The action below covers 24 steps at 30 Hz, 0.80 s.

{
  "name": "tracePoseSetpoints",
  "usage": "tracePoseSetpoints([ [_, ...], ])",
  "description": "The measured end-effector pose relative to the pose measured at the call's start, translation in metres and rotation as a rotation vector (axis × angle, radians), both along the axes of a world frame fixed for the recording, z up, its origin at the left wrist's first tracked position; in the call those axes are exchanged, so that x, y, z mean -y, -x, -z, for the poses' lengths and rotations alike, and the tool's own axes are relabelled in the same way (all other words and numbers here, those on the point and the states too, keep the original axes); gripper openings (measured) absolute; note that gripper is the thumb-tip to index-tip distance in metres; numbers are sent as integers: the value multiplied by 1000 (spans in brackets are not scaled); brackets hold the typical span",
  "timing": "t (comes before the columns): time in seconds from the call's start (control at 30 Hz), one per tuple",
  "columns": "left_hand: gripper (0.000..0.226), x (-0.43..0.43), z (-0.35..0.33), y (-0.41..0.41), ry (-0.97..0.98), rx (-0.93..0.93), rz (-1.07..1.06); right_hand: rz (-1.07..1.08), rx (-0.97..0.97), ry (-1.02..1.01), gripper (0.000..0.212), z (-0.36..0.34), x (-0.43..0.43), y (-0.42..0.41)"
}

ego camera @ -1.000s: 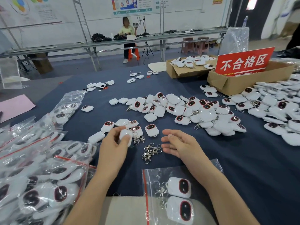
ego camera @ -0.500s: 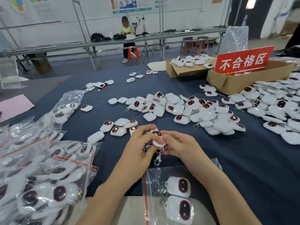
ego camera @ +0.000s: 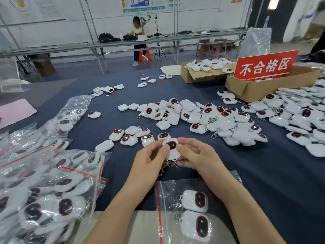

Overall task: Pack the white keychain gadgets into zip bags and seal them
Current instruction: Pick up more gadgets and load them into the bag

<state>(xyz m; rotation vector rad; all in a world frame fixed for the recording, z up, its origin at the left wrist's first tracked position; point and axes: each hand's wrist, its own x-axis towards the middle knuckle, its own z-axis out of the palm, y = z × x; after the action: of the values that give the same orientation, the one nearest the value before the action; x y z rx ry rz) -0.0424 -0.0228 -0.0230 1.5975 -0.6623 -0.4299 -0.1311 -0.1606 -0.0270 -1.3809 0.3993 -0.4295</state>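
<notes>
Both hands hold one white keychain gadget (ego camera: 172, 149) above the dark blue table, its dark oval face toward me. My left hand (ego camera: 149, 160) pinches its left side and my right hand (ego camera: 197, 156) grips its right side. Metal clips (ego camera: 169, 164) hang below it between my fingers. A clear zip bag (ego camera: 177, 208) with a red seal strip lies under my right forearm, holding two gadgets. Several loose gadgets (ego camera: 130, 136) lie just beyond my hands.
A big heap of loose gadgets (ego camera: 207, 118) covers the table's middle and right. Filled zip bags (ego camera: 44, 187) pile up at the left. Two cardboard boxes (ego camera: 255, 87) with a red sign stand at the back right. A seated person (ego camera: 138, 37) works at a far bench.
My left hand left one gadget on the table, picked up another with its clips and brought it to my right hand. Both hands now hold it a little higher.
</notes>
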Motion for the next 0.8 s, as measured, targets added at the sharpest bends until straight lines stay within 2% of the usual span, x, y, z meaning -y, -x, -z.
tracePoseSetpoints([
  [0.8,19,-2,5,-3,32,-4,78,37,-15,-16,11,2,-1,2],
])
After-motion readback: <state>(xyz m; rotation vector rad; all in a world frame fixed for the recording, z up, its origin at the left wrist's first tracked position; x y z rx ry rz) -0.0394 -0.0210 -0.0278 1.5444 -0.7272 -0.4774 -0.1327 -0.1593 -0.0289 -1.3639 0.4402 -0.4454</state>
